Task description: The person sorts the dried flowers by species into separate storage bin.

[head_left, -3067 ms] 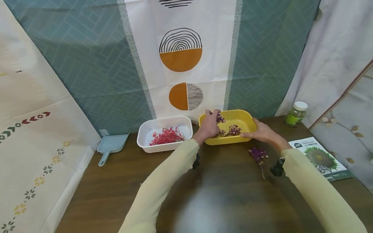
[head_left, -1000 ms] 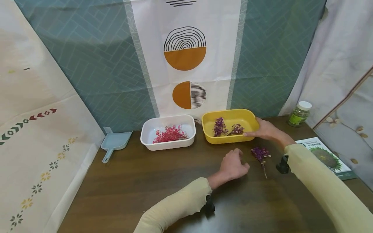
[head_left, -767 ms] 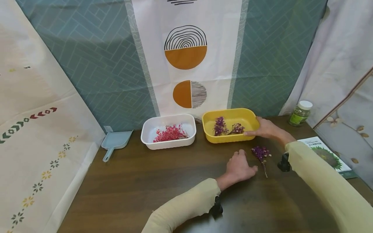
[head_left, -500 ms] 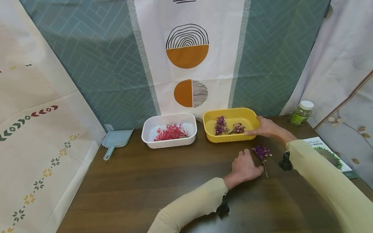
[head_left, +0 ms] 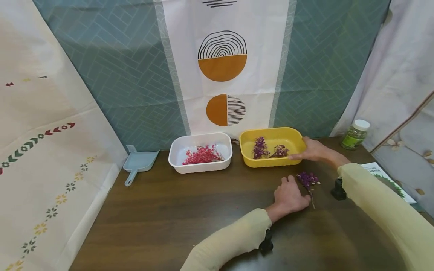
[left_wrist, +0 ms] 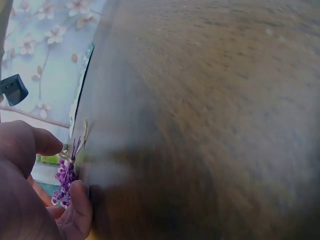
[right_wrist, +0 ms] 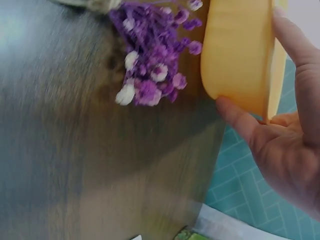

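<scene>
My left hand (head_left: pixel 289 195) is low over the brown table, just left of a small bunch of dried purple flowers (head_left: pixel 307 180) tied with twine. In the left wrist view its thumb and fingers stand either side of the bunch (left_wrist: pixel 66 182), a gap still between them. My right hand (head_left: pixel 315 150) holds the right end of a yellow plastic basin (head_left: pixel 271 162), thumb on the near rim. In the right wrist view the fingers of this hand (right_wrist: pixel 285 155) reach the basin's outer wall (right_wrist: pixel 240 55). Two purple flower bunches (head_left: pixel 260 147) lie inside.
A white basin (head_left: pixel 200 168) with red dried flowers (head_left: pixel 203 154) stands left of the yellow one. A light-blue dustpan (head_left: pixel 140 161) lies farther left. At the right are a white-lidded jar (head_left: pixel 355 134) and a printed booklet (head_left: pixel 383 175). Patterned cloths hang behind and at both sides.
My left hand has let go of a purple bunch in the yellow basin, come out, and moved right across the table to the loose bunch. My right hand stays on the basin.
</scene>
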A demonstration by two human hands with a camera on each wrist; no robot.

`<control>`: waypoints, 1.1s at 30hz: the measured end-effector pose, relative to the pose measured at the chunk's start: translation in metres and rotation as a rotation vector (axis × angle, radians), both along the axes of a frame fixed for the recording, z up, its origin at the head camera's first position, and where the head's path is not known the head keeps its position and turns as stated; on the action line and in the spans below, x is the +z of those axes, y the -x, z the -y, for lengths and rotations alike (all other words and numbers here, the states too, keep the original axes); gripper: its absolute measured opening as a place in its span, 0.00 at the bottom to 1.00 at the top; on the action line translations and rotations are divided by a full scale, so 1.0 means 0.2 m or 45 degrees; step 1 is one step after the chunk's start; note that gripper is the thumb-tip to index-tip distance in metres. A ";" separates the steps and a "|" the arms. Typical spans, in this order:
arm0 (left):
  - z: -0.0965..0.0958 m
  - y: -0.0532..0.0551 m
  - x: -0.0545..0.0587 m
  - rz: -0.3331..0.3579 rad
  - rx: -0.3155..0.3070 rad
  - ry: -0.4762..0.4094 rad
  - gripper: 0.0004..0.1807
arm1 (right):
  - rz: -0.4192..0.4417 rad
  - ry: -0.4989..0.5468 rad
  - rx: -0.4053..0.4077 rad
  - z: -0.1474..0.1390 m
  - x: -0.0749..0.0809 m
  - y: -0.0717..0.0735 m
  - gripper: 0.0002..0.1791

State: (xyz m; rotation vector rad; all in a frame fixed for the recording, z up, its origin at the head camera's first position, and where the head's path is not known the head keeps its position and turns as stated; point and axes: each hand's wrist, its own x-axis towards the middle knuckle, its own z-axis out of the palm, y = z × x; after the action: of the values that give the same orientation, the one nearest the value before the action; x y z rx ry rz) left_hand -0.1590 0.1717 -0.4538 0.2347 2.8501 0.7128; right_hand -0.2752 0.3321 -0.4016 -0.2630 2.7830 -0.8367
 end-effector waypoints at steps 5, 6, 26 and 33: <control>-0.03 -0.01 0.01 -0.009 0.040 0.059 0.36 | -0.003 -0.040 -0.013 -0.01 0.00 0.00 0.60; -0.04 -0.01 0.01 -0.015 0.045 0.067 0.36 | -0.003 -0.044 -0.014 -0.02 0.01 0.00 0.60; -0.21 0.01 -0.03 -0.082 0.193 0.190 0.48 | 0.023 -0.004 -0.018 -0.04 -0.02 0.01 0.63; -0.23 0.02 -0.03 -0.067 0.263 0.217 0.52 | 0.025 0.004 0.000 -0.04 -0.03 0.01 0.62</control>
State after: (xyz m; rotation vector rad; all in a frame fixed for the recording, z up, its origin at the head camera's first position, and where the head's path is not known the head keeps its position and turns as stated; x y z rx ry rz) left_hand -0.1627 0.2178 -0.4603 -0.0686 2.9934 0.5003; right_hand -0.2773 0.3396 -0.4066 -0.2543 2.7639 -0.8393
